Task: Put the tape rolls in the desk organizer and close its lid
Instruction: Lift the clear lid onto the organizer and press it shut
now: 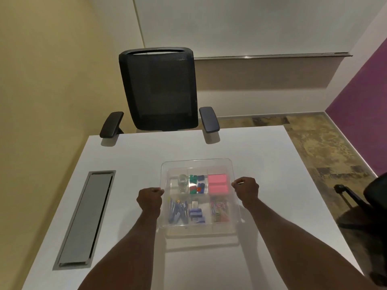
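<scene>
A clear plastic desk organizer (234,223) sits on the white desk, split into several compartments. A clear lid (196,163) lies over it, and my hands pinch its side edges. My left hand (149,198) grips the lid's left edge, my right hand (247,190) grips its right edge. Clear tape rolls (183,182) show through the lid in a back-left compartment. Other compartments hold pink sticky notes (217,184), coloured clips (196,184), blue staples and paper clips.
The white desk (129,164) has a grey cable hatch (83,218) at the left. A black mesh chair (161,88) stands behind the far edge, another chair (368,199) at the right.
</scene>
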`<act>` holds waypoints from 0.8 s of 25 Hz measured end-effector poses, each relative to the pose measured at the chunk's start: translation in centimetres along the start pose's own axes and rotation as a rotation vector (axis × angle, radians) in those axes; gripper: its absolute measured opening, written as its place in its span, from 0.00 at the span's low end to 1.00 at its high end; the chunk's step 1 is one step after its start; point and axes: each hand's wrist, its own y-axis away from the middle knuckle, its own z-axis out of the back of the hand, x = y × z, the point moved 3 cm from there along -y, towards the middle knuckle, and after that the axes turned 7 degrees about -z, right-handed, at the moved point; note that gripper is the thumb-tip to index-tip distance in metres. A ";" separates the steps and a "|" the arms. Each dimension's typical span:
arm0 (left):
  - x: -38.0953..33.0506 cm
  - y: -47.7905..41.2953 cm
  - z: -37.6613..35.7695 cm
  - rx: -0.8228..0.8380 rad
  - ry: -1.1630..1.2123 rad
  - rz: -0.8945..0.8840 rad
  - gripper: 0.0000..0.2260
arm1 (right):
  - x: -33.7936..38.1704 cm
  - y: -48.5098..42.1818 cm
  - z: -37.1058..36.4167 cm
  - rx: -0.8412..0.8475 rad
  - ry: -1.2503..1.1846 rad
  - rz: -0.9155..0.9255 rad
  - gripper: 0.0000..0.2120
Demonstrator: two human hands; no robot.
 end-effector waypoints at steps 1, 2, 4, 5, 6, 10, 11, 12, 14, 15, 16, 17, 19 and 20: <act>0.5 -0.4 -0.5 0.004 -0.029 0.006 0.09 | -0.2 -0.4 -0.5 -0.004 0.024 -0.011 0.03; 1.0 -0.8 -0.9 0.011 -0.054 0.020 0.09 | -0.4 -0.9 -1.0 -0.012 0.044 -0.021 0.03; 1.9 -1.7 -1.9 0.016 -0.083 0.060 0.10 | -0.7 -1.9 -2.1 -0.025 0.081 -0.049 0.03; 2.2 -2.0 -2.3 0.016 -0.092 0.071 0.10 | -0.9 -2.2 -2.6 -0.031 0.097 -0.061 0.03; 2.5 -2.2 -2.6 0.020 -0.106 0.072 0.10 | -1.1 -2.5 -3.0 -0.040 0.112 -0.074 0.03; 3.1 -2.4 -3.8 0.032 -0.174 0.034 0.09 | -1.6 -3.3 -3.7 -0.066 0.165 -0.120 0.04; 3.2 -2.5 -4.0 0.030 -0.187 0.027 0.09 | -1.7 -3.3 -3.8 -0.068 0.172 -0.130 0.04; 3.3 -2.5 -4.1 0.029 -0.200 0.019 0.09 | -1.8 -3.3 -3.9 -0.069 0.174 -0.136 0.04; 3.6 -2.6 -4.2 0.036 -0.219 0.010 0.09 | -1.9 -3.4 -4.0 -0.060 0.176 -0.128 0.04; 3.8 -2.6 -4.2 0.041 -0.225 0.011 0.09 | -2.0 -3.4 -4.1 -0.053 0.177 -0.119 0.04; 4.0 -2.6 -4.2 0.044 -0.228 0.017 0.09 | -2.0 -3.3 -4.1 -0.048 0.178 -0.113 0.05; 4.2 -2.6 -4.2 0.041 -0.228 0.026 0.09 | -2.0 -3.3 -4.1 -0.047 0.180 -0.113 0.05; 4.5 -2.7 -4.4 0.031 -0.229 0.040 0.09 | -2.1 -3.2 -4.3 -0.047 0.181 -0.140 0.06; 4.5 -2.7 -4.5 0.031 -0.228 0.045 0.07 | -2.1 -3.2 -4.5 -0.042 0.182 -0.162 0.06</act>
